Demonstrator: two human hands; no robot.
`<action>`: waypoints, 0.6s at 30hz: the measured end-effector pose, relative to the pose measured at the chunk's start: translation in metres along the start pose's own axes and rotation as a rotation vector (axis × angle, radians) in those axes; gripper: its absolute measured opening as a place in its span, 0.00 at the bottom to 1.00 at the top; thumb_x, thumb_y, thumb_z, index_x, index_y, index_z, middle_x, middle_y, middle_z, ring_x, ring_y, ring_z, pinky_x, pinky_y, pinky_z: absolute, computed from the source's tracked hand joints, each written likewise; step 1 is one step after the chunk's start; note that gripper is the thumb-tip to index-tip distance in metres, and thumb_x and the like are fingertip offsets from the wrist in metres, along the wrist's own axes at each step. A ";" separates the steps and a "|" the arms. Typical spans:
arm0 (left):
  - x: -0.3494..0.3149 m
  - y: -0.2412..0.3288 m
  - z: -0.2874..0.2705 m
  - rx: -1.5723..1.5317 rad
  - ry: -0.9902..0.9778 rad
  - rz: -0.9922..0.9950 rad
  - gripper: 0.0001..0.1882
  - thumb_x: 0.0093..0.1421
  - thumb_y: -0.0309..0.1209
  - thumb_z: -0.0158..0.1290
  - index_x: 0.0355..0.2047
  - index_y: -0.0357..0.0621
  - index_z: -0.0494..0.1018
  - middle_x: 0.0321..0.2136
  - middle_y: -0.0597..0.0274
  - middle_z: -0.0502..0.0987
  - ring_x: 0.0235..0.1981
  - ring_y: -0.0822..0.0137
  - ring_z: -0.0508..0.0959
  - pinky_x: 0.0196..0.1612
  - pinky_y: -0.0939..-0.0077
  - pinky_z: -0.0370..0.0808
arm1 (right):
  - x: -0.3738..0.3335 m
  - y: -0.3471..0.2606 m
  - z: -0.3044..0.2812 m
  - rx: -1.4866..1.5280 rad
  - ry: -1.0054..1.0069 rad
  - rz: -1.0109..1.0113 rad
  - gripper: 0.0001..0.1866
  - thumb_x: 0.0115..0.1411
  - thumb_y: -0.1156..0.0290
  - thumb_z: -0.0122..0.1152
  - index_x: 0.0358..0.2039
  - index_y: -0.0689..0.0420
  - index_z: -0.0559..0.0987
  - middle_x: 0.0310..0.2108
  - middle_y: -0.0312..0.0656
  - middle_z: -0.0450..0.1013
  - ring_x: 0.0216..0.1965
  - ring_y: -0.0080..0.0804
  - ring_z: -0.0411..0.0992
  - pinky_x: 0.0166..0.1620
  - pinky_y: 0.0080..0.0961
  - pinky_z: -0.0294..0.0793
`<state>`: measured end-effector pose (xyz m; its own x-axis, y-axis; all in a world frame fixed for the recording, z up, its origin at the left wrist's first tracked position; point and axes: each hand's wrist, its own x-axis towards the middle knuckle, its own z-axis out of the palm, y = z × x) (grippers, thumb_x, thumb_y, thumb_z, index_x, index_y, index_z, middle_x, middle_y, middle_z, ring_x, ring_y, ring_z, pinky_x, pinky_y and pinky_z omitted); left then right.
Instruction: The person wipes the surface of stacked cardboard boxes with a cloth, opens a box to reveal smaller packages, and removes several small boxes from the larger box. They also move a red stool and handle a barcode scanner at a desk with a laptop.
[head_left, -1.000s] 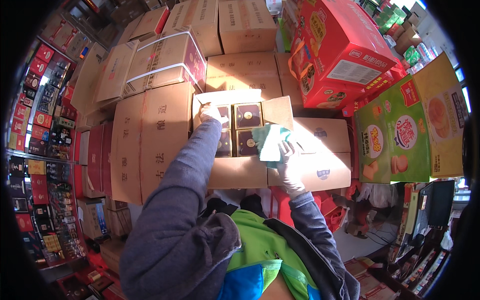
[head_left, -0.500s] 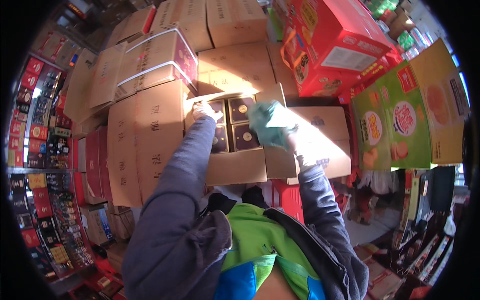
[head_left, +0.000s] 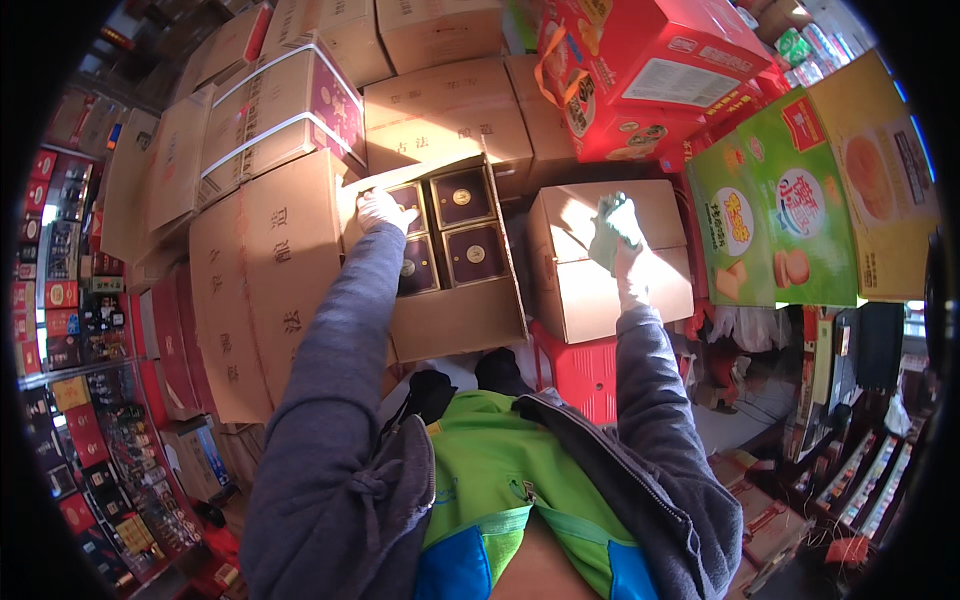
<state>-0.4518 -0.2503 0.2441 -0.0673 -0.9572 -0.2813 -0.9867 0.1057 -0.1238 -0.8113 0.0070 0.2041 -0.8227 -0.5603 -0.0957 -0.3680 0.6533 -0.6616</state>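
Reaching into open cardboard box [head_left: 455, 315] of dark gift boxes [head_left: 462, 197], left hand [head_left: 381, 209] rests on one, fingers curled. Right hand [head_left: 613, 232] (green glove) lies flat, fingers spread, on smaller carton [head_left: 655, 295] beside it. Stacked cartons all around; red stool [head_left: 580, 370] below; shelves [head_left: 60, 330] at left.

An open carton [head_left: 440, 260] holds four square boxes [head_left: 470, 225] in two rows. Just right of it sits a smaller closed carton [head_left: 600, 290] (on a plastic stool [head_left: 575, 370]). Stacked cartons [head_left: 280, 100] rise behind and left; gift boxes [head_left: 770, 220] stand right.
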 end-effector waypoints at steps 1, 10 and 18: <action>0.001 -0.002 -0.001 -0.050 -0.036 0.025 0.30 0.45 0.63 0.57 0.34 0.50 0.78 0.39 0.68 0.76 0.46 0.68 0.71 0.50 0.73 0.65 | -0.001 0.015 0.010 -0.054 -0.023 -0.005 0.22 0.54 0.60 0.62 0.43 0.63 0.76 0.36 0.48 0.77 0.39 0.45 0.75 0.44 0.32 0.71; 0.000 0.002 0.009 0.120 0.090 0.044 0.22 0.46 0.61 0.56 0.24 0.58 0.78 0.37 0.66 0.74 0.46 0.64 0.68 0.50 0.67 0.63 | -0.011 -0.015 0.041 -0.617 -0.056 -0.474 0.29 0.52 0.60 0.62 0.53 0.62 0.70 0.49 0.55 0.70 0.50 0.50 0.70 0.52 0.35 0.71; -0.006 0.004 0.004 0.049 0.025 0.013 0.48 0.47 0.63 0.55 0.53 0.30 0.64 0.49 0.53 0.70 0.52 0.60 0.68 0.55 0.69 0.61 | -0.095 -0.260 0.068 0.194 -0.727 -0.971 0.19 0.57 0.73 0.47 0.49 0.53 0.76 0.32 0.55 0.75 0.33 0.44 0.75 0.39 0.30 0.74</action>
<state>-0.4543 -0.2427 0.2416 -0.0846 -0.9622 -0.2590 -0.9773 0.1307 -0.1665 -0.6084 -0.1440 0.3349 0.2126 -0.9660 0.1470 -0.5711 -0.2449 -0.7834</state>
